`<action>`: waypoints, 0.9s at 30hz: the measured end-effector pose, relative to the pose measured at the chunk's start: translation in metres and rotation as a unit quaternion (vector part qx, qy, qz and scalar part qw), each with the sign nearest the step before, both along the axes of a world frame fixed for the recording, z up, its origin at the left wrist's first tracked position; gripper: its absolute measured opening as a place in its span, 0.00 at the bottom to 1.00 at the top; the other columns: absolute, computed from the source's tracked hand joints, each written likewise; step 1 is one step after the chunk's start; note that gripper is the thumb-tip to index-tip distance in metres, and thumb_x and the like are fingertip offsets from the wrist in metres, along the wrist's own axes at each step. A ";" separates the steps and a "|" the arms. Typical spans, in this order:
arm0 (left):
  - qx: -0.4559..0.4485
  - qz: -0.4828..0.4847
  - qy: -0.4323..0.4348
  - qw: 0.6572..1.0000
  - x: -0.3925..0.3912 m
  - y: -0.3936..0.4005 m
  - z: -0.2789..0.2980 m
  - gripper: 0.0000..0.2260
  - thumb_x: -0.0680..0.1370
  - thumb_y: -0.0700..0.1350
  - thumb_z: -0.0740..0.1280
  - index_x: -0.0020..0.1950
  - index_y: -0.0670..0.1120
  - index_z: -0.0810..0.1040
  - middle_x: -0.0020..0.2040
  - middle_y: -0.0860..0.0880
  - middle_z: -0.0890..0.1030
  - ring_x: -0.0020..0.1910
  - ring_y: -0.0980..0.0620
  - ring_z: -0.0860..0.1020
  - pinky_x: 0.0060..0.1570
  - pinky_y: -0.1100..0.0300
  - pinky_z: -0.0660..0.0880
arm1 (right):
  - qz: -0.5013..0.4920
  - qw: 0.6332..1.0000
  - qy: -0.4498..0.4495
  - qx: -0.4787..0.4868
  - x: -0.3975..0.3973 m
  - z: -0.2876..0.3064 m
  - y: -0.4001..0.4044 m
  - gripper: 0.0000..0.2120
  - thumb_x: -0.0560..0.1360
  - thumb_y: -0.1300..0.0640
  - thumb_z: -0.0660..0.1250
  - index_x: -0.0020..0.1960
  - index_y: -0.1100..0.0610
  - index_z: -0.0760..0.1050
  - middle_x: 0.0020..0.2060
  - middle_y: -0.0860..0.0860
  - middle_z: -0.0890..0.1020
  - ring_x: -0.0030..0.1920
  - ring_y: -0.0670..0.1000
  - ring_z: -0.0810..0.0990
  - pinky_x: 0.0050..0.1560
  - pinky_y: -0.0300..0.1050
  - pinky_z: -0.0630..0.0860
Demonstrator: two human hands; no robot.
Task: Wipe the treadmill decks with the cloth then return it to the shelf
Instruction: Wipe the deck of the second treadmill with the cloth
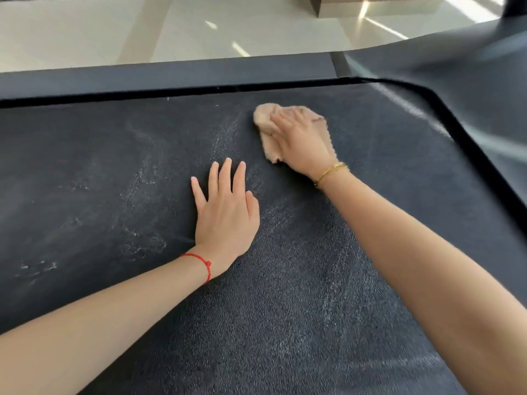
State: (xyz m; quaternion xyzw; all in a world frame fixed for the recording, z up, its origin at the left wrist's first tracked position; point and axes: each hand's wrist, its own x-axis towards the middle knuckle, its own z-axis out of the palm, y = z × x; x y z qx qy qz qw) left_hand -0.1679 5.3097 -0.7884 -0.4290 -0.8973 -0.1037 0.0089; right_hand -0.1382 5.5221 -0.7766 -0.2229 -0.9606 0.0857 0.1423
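Note:
A black textured treadmill deck (114,172) fills most of the view, marked with pale dusty smears on its left half. A beige cloth (265,121) lies bunched on the deck near its far edge. My right hand (302,141) presses flat on top of the cloth, fingers spread over it, a gold bracelet on the wrist. Flat on the bare deck, nearer to me and left of the cloth, rests my left hand (225,206) with straight fingers. A red string circles that wrist.
A dark side rail (171,78) runs along the deck's far edge. The treadmill's dark front housing (456,69) rises at the right. Beyond the rail lies a pale tiled floor (142,29) with a block-shaped base at the top right.

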 end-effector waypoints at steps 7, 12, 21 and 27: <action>-0.008 0.000 0.006 1.000 -0.001 0.000 -0.001 0.27 0.81 0.51 0.44 0.81 0.48 0.51 0.81 0.47 0.52 0.80 0.47 0.47 0.76 0.37 0.47 | -0.024 0.999 0.004 -0.026 -0.002 -0.002 0.050 0.22 0.79 0.57 0.60 0.73 0.56 0.67 0.70 0.56 0.71 0.72 0.57 0.66 0.73 0.50 0.58; -0.006 0.000 0.009 1.000 -0.002 0.002 -0.001 0.27 0.81 0.52 0.41 0.81 0.48 0.51 0.81 0.47 0.52 0.80 0.47 0.47 0.76 0.37 0.48 | -0.132 0.990 -0.039 -0.024 -0.022 0.005 0.091 0.22 0.78 0.62 0.56 0.71 0.61 0.66 0.73 0.59 0.67 0.74 0.61 0.61 0.75 0.54 0.51; 0.002 0.001 0.005 1.000 -0.002 0.001 -0.001 0.26 0.82 0.50 0.48 0.80 0.48 0.54 0.80 0.46 0.54 0.80 0.47 0.50 0.75 0.36 0.48 | 0.052 0.995 -0.004 -0.084 0.051 0.012 -0.004 0.21 0.82 0.60 0.57 0.75 0.59 0.64 0.74 0.57 0.67 0.76 0.58 0.59 0.77 0.47 0.45; 0.015 0.002 -0.005 1.000 0.001 -0.001 0.001 0.25 0.83 0.49 0.51 0.80 0.48 0.56 0.80 0.46 0.55 0.80 0.46 0.51 0.75 0.36 0.47 | 0.054 0.991 -0.025 -0.118 0.155 0.017 -0.089 0.23 0.83 0.59 0.58 0.77 0.56 0.60 0.76 0.50 0.61 0.78 0.51 0.51 0.78 0.44 0.44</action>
